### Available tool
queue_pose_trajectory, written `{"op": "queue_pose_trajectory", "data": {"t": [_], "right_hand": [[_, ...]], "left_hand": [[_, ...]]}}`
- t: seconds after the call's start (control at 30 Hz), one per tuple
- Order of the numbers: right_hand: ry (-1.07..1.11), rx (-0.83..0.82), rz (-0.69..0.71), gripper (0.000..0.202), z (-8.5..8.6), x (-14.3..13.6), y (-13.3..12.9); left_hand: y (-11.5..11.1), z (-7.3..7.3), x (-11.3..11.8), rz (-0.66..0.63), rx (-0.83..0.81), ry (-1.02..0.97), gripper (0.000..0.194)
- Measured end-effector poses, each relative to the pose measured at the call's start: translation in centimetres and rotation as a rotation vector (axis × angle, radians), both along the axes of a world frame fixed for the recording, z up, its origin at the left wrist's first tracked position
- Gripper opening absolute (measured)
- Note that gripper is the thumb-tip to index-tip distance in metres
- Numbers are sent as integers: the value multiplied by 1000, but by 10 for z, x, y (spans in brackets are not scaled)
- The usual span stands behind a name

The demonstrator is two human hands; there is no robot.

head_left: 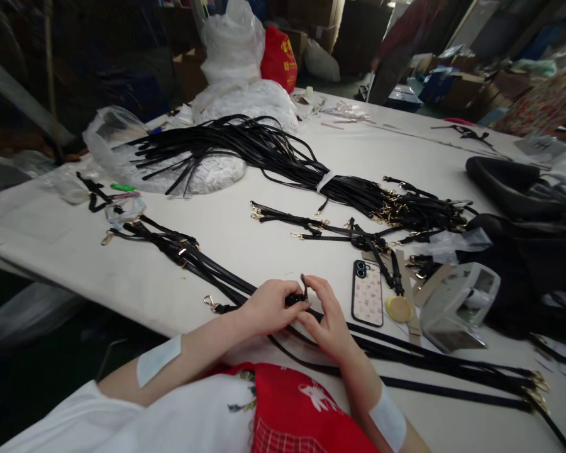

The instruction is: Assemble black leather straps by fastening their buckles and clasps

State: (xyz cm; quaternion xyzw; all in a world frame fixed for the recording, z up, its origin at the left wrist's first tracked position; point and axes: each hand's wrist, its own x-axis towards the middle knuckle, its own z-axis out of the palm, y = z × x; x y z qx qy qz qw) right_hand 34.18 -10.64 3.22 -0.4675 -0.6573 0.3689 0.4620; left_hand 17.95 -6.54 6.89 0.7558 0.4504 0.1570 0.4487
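Observation:
My left hand (274,306) is closed around a black strap (295,299) near the table's front edge. Facing it, my right hand (326,318) pinches the strap's short upright end, its fingers almost touching the left ones. The small fitting between the fingertips is mostly hidden. Several long black straps (434,358) run under both hands, from the left of the table to gold clasps (538,390) at the right. A gold snap hook (210,302) lies just left of my left hand.
A big bundle of black straps (245,141), bound with a white tie (326,181), lies across the middle. To my right are a phone (366,294), a yellow round object (399,309) and a white device (460,308). Plastic bags (233,44) and a red bag (279,60) stand behind.

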Motion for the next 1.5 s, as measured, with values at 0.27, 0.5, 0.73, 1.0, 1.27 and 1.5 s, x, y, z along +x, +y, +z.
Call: {"op": "queue_pose_trajectory", "data": {"t": [0.27,0.5,0.73,1.0,1.27,1.5], "right_hand": [[217,9,-484,36,-1,-1,-10],[301,-144,-506,44,-5,3,-11],[369,-230,-498,45,-7,2,-10],[368,-247,-475,45,-11,2,-11],[264,-173,-417,34,-9,3,-11],[6,-56,-403,18,-13,3,-10]], "left_hand": [[5,8,3,-51,24,-47,13],[11,9,3,-7,-15,-63,13],[12,-2,5,42,-18,-52,16],[14,-6,6,71,-12,-40,14],[12,-7,11,126,-34,3,15],[10,2,11,151,50,44,10]]}}
